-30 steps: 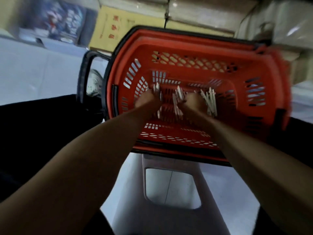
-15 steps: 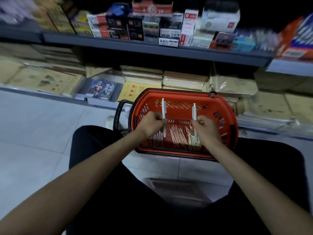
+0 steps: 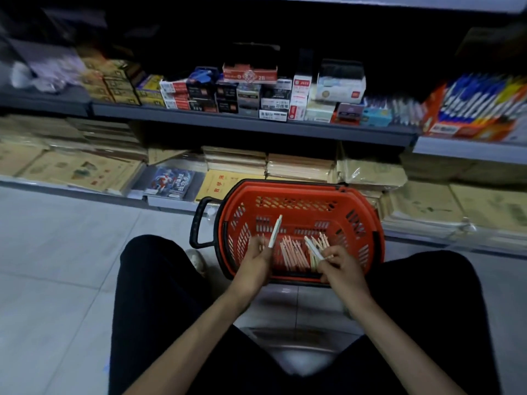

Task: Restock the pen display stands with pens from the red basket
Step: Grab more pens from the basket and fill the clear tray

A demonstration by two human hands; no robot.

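Red plastic basket (image 3: 296, 186) is set on the floor (image 3: 71, 252), loose pens (image 3: 293, 253) heaped inside. A white pen (image 3: 275, 230) is pinched by the left hand (image 3: 255, 265); a second pen (image 3: 313, 248) is gripped by the right hand (image 3: 342, 270).

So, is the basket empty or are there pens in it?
Not empty. A loose pile of pens lies in the basket; the left hand and right hand each hold one above it.

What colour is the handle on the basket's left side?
Black; the handle on the red basket shows best in the head view.
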